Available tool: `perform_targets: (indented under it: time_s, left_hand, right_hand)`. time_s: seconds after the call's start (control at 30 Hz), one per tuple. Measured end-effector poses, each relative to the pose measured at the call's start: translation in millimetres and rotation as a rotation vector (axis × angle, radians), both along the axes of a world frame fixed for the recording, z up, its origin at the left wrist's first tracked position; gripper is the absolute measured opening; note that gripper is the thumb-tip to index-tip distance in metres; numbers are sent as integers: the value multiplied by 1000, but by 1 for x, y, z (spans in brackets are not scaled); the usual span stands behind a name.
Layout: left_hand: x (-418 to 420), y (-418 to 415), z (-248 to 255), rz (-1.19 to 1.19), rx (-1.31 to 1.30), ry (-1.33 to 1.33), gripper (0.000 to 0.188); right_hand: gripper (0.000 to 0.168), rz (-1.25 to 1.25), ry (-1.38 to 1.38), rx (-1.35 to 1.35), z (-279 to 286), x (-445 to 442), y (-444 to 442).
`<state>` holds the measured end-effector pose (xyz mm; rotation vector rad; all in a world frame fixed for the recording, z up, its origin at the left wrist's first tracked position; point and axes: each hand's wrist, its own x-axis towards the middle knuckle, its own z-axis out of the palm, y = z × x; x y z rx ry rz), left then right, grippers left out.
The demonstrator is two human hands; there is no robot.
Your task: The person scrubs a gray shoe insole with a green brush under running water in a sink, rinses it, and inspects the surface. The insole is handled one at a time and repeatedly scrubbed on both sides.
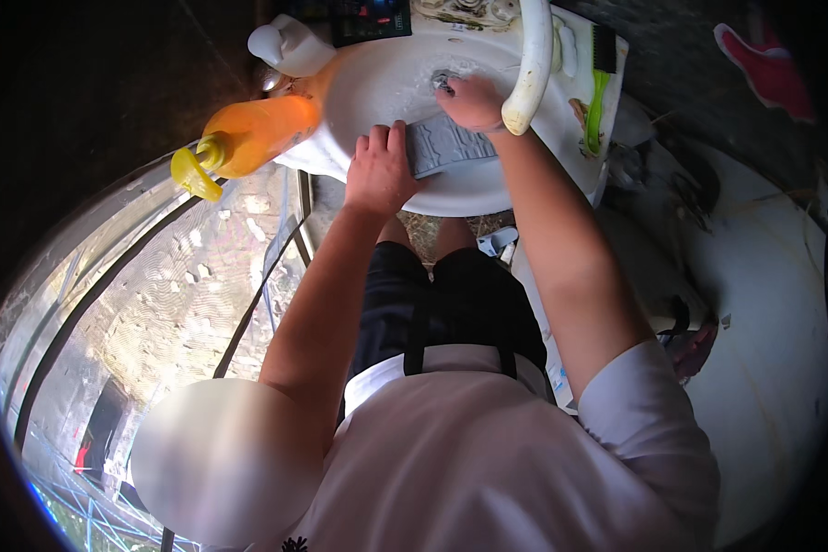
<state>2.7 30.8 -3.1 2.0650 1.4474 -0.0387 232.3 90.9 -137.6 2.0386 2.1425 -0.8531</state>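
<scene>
My left hand (pixel 381 164) grips the left end of a grey slab with moulded wavy ridges (pixel 448 146), its thumb at the near edge. The slab rests in a white washbasin (pixel 359 76), tilted along the near wall. Above it, my right hand (pixel 472 105) is curled with its fingertips at the metal drain (pixel 444 80). Whether those fingers hold anything is hidden. Water with some froth lies around the drain. A thick white curved spout (pixel 530 69) passes over my right wrist and hides part of it.
Left of the basin, an orange bottle with a yellow pump (pixel 259 134) leans out beside a white bottle (pixel 293 48). A green-handled brush (pixel 597 103) lies on the right rim. A mesh-covered opening (pixel 200 262) is at left. A pink-red item (pixel 766 72) shows at far right.
</scene>
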Motion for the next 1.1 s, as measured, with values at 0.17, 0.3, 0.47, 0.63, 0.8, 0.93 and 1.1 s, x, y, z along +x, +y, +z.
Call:
perform_targets:
  time_s: [0.17, 0.3, 0.47, 0.63, 0.8, 0.93, 1.1]
  left_hand:
    - [-6, -5, 9, 33, -35, -93, 102]
    - [-12, -12, 9, 122, -91, -245, 92]
    - [-11, -15, 4, 129, -65, -274, 84]
    - [-8, -9, 1, 128, -65, -234, 87]
    - [-8, -10, 0, 186, -104, -250, 89]
    - [-7, -8, 1, 244, -184, -269, 92]
    - [-13, -9, -13, 375, -310, -404, 95]
  right_hand:
    - [24, -364, -27, 551, 95, 51, -25]
    - [18, -540, 44, 688, 152, 95, -24]
    - [35, -279, 15, 601, 165, 71, 28]
    - [52, -310, -1, 263, 156, 56, 70]
    - [49, -176, -179, 205, 144, 50, 81]
    - [48, -217, -185, 259, 142, 47, 79]
    - [54, -275, -88, 314, 149, 55, 75]
